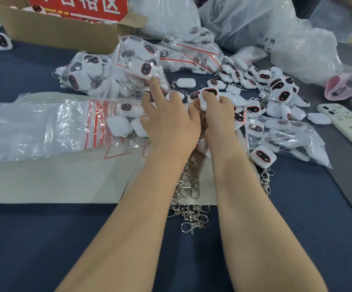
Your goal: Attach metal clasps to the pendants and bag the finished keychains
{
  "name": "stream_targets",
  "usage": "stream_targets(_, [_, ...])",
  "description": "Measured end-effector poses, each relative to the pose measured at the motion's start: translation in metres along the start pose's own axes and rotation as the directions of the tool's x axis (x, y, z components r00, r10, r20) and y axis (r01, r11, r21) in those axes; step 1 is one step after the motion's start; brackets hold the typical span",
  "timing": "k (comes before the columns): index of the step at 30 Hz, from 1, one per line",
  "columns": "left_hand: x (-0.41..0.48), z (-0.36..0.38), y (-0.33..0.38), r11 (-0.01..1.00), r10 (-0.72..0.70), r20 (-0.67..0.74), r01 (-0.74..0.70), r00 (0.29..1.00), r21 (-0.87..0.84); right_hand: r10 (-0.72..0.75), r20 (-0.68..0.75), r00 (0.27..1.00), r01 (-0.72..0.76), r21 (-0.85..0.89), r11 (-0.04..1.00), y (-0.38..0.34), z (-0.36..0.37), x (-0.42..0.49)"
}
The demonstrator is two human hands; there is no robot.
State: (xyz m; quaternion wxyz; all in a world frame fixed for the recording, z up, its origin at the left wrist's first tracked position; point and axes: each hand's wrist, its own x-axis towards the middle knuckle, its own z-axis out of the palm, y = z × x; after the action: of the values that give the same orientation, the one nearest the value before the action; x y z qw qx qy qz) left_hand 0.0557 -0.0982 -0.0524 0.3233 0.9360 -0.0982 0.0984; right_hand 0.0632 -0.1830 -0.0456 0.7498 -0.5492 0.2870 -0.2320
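Much hidden under the knuckles right now. Clutching a white pendant [204,104] in the right hand [219,114], fingertips curled over its glossy dark oval face, red-rimmed, lower edge lost against the palm. Can't tell what the left hand [168,121] has, if anything: fingers fanned, thumb tucked against the right. Just below the grip, between the forearms, tangled shiny metal clasps [188,192]. Left of the grip, crinkly clear zip bags [44,123] with red seal lines, cut off at the edge.
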Motion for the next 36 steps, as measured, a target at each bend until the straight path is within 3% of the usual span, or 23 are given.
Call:
stream_targets(3, [-0.001,-0.003,0.004,1.000,-0.019,0.036,0.020,0.999,-0.007,-0.005,-0.012,1.000,0.004,-0.063,0.998,0.000,-0.001,-0.001])
stream_targets(7, [-0.001,0.004,0.003,0.985,0.170,-0.051,-0.171,0.984,-0.016,-0.032,-0.016,0.999,0.029,-0.128,0.991,-0.001,-0.005,0.001])
stream_targets(12, [0.000,0.011,-0.004,0.980,0.169,0.073,-0.160,0.983,-0.120,-0.002,0.011,1.000,0.002,-0.016,1.000,0.002,-0.001,0.001])
stream_targets(15, [0.002,0.008,-0.006,0.974,0.157,-0.007,-0.156,0.988,-0.162,-0.001,0.023,1.000,0.000,0.028,1.000,0.004,0.000,0.005])
stream_targets(18, [0.005,0.008,-0.013,0.991,0.124,-0.092,-0.128,0.988,-0.041,-0.004,0.043,0.999,0.002,0.042,0.999,0.005,-0.002,0.008])
stream_targets(21, [0.005,0.012,-0.018,0.992,0.076,-0.008,-0.075,0.997,0.098,-0.028,0.056,0.998,0.027,0.005,1.000,0.008,-0.003,0.010])
stream_targets(28, [0.006,0.016,-0.018,0.984,0.080,0.016,-0.081,0.997,0.160,-0.133,0.117,0.984,0.146,-0.113,0.983,0.010,-0.005,0.014])
stream_targets(36, [0.007,0.016,-0.019,0.989,0.065,0.003,-0.065,0.998,0.131,-0.073,0.212,0.975,0.073,0.007,0.997,0.007,-0.004,0.008])
